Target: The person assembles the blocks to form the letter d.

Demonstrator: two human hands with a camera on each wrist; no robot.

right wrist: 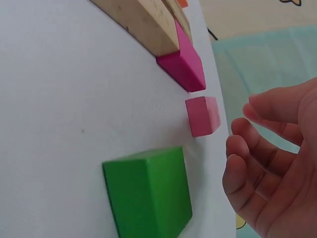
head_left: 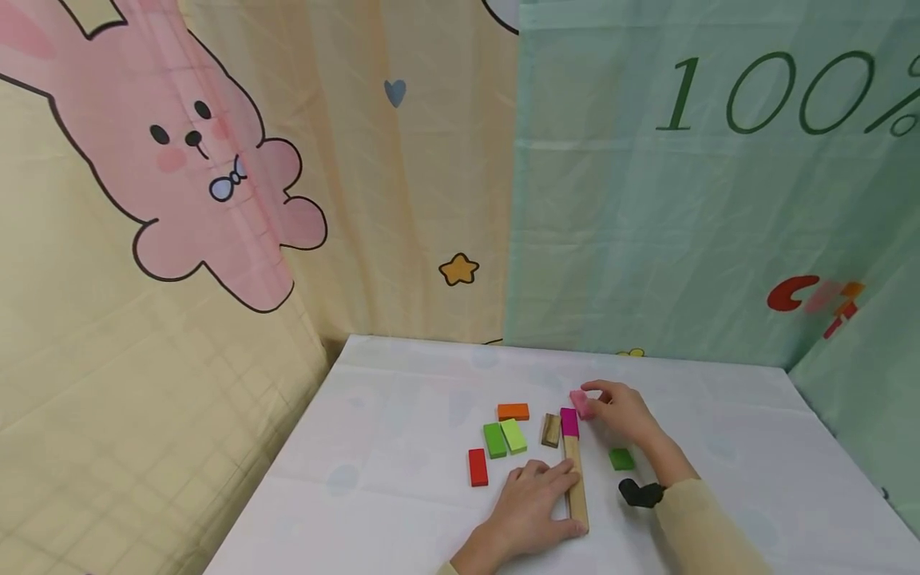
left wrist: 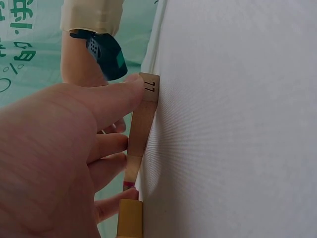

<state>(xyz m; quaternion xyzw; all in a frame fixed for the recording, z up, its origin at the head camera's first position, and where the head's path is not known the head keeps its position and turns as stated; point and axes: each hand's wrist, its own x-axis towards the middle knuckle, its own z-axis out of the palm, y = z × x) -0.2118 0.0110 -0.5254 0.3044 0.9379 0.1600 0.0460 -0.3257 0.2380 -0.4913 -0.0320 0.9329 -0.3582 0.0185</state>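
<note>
A straight row of plain wooden blocks lies on the table, with a magenta block at its far end. My left hand rests along the row's left side, fingers spread. In the left wrist view its thumb touches the near end block, which is marked 77. A pink block sits just beyond the magenta one, a small gap between them. Beside it is my right hand, thumb and fingers loosely bent; the right wrist view shows them apart from the block.
Left of the row lie a brown wooden block, an orange block, two green blocks, one dark and one light, and a red block. Another green block is under the right forearm. Printed curtains hang behind the table.
</note>
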